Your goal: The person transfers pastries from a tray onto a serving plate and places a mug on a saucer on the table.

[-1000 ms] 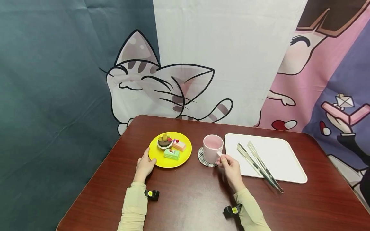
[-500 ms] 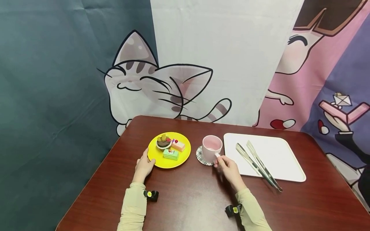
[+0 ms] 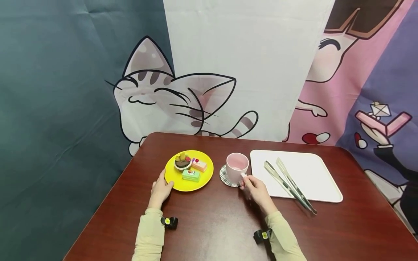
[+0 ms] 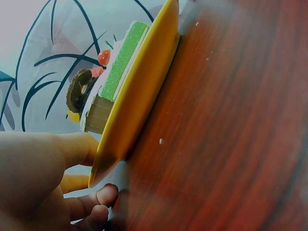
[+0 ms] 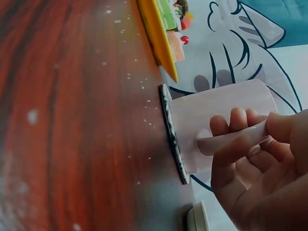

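Note:
My left hand point(image 3: 161, 189) grips the near left rim of a yellow plate point(image 3: 205, 178), thumb above and fingers under the edge in the left wrist view. On the plate sit a green cake slice point(image 3: 191, 175), a pink cake slice point(image 3: 199, 165) and a small cup dessert point(image 3: 183, 164) topped with fruit. With thumb and curled fingers, my right hand point(image 3: 258, 190) holds the handle of a pink mug point(image 3: 234, 172). The mug stands upright on a round plaid coaster point(image 3: 223, 177); its base meets the coaster in the right wrist view.
Right of the mug lies a white tray point(image 3: 318, 177). Metal tongs point(image 3: 289, 186) rest across it, their closed end reaching over the tray's near edge. A cartoon backdrop point(image 3: 202, 36) hangs behind the brown wooden table point(image 3: 205, 221).
The mug's handle has turned slightly toward me, with my right hand on it. My left hand keeps its hold on the plate. The whole head view has shifted a little.

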A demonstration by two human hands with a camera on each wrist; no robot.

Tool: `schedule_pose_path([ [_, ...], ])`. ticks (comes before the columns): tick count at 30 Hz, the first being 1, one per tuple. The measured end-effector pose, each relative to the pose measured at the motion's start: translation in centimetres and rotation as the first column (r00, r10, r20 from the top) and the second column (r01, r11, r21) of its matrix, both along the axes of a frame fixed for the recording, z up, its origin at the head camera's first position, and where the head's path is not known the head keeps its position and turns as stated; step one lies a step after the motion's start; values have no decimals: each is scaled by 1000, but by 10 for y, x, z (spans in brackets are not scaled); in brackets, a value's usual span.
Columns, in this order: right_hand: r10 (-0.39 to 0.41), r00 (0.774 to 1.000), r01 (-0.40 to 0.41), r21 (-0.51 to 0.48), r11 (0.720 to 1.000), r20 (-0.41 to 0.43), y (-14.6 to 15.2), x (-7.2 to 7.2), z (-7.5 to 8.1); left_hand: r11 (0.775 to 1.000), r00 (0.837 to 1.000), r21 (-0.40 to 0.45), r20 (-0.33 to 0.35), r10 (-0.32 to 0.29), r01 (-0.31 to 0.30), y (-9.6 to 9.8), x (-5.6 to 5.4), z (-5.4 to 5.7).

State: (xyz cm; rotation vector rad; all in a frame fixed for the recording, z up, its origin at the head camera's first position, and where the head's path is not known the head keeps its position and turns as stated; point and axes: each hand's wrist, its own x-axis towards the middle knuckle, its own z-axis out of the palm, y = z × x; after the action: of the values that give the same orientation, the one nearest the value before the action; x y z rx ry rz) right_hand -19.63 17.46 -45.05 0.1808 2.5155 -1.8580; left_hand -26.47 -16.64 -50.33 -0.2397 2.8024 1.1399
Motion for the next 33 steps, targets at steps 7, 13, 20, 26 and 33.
schedule_pose_path([
  [7, 15, 1000, -14, -47, 999, 20, 9, -16, -30, 1000, 1000, 11, 12, -1, 1, -1, 3, 0],
  [13, 55, 998, -55, -60, 997, 1, 13, -21, -39, 1000, 1000, 11, 9, -1, 1, -2, 0, -2],
  [20, 87, 996, -86, -72, 994, 6, 17, -19, -43, 1000, 1000, 6, 5, -10, 10, -3, 1, -4],
  [26, 79, 997, -79, -55, 995, 4, 18, -16, -40, 1000, 1000, 7, -4, -9, 9, -1, 3, -1],
  [33, 65, 997, -63, -74, 995, 30, 16, -19, -42, 1000, 1000, 1, -7, -16, 16, -2, 3, 3],
])
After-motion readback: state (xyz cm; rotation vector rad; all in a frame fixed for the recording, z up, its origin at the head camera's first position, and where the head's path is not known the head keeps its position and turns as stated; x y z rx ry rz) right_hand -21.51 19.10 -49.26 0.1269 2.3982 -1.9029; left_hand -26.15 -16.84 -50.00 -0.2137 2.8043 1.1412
